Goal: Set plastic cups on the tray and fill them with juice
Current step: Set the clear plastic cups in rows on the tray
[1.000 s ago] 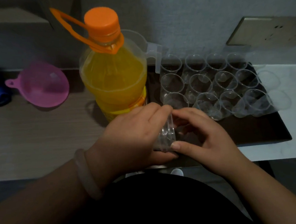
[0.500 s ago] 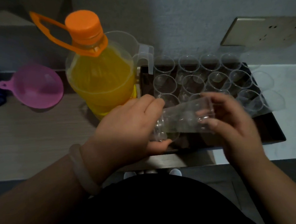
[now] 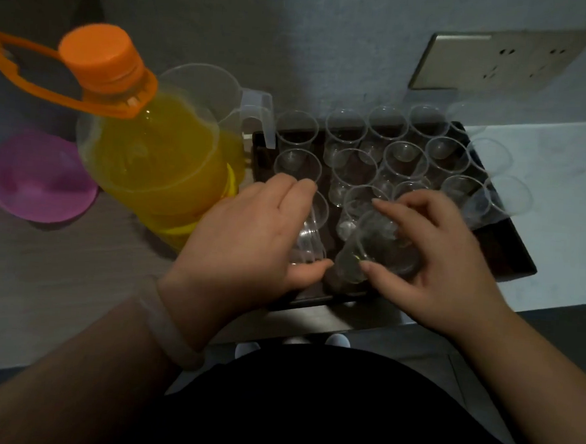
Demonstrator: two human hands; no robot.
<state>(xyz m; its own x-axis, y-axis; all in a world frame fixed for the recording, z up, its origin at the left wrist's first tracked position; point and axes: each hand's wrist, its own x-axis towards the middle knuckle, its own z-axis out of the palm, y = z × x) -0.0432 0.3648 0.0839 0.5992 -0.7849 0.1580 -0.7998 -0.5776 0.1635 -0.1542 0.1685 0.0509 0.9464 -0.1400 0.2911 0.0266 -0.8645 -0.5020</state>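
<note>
We see left hand (image 3: 249, 233) gripping cup stack (image 3: 309, 240); right hand (image 3: 433, 261) pinching single cup (image 3: 379, 244) at near edge of tray (image 3: 509, 248).

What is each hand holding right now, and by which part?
The left hand grips a stack of clear cups round its side, thumb underneath. The right hand holds a single clear cup by its wall, thumb and fingers on opposite sides.

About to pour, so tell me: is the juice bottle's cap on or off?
On. The orange cap sits closed on the neck of the juice bottle, which stands upright beside the tray.
</note>
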